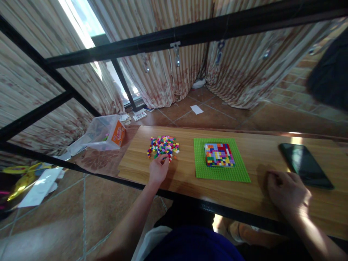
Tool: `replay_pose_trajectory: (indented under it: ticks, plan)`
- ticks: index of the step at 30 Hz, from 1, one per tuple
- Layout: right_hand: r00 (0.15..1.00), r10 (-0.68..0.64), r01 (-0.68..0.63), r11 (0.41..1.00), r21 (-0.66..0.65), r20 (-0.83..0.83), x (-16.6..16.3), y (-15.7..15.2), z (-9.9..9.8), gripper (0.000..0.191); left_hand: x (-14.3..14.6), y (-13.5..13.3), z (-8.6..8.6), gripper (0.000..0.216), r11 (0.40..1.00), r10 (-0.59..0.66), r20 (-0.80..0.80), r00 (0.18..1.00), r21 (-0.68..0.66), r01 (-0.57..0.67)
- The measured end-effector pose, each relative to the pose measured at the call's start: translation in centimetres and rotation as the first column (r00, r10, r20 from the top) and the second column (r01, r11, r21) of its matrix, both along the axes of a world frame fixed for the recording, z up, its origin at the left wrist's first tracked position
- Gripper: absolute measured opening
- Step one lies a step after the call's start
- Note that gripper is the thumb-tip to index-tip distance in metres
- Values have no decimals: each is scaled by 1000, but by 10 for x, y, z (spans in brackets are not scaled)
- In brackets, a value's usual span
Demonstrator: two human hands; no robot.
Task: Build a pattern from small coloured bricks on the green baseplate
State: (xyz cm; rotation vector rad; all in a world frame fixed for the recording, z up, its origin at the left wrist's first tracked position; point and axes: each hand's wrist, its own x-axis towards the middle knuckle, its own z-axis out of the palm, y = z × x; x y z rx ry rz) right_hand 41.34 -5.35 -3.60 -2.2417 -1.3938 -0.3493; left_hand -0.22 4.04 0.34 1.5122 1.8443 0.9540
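At the near edge of a pile of small, many-coloured toy bricks (163,145), my left hand (159,168) has its thumb and fingers pinched together. Whatever lies between those fingertips is too small to make out. To the right of the pile is a green studded baseplate (201,170), lying flat on the table. A squarish block of multicoloured bricks (219,154) is built up on it, around its middle. My right hand (288,192) rests on the tabletop with fingers curled in, right of the baseplate, and no object shows in it.
A dark phone or tablet (306,165) lies just beyond my right hand. The wooden table (179,177) has a dark front edge. A clear plastic box (100,134) with an orange label stands at the left. Black metal bars (152,41) and striped curtains (174,79) are behind.
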Motion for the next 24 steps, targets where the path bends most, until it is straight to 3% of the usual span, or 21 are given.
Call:
replay_pose_trajectory:
  ticks: [6,12,16,24]
  plan:
    - [1000,-8,8,1000,6,11,2,0,-3,34,-6,-9,1,17,993,-101,-37,994,59,103]
    - [1000,-16,16,999,-31,8,2,-1,-2,35,-12,-23,-3,11,937,-255,-240,937,179,300]
    - [999,-32,31,998,-53,-23,3,-1,-2,33,-15,-26,-7,10,911,-255,-355,900,224,346]
    - [1000,-15,16,999,-41,9,4,-2,-3,38,-26,-28,-2,17,904,-193,-387,902,288,317]
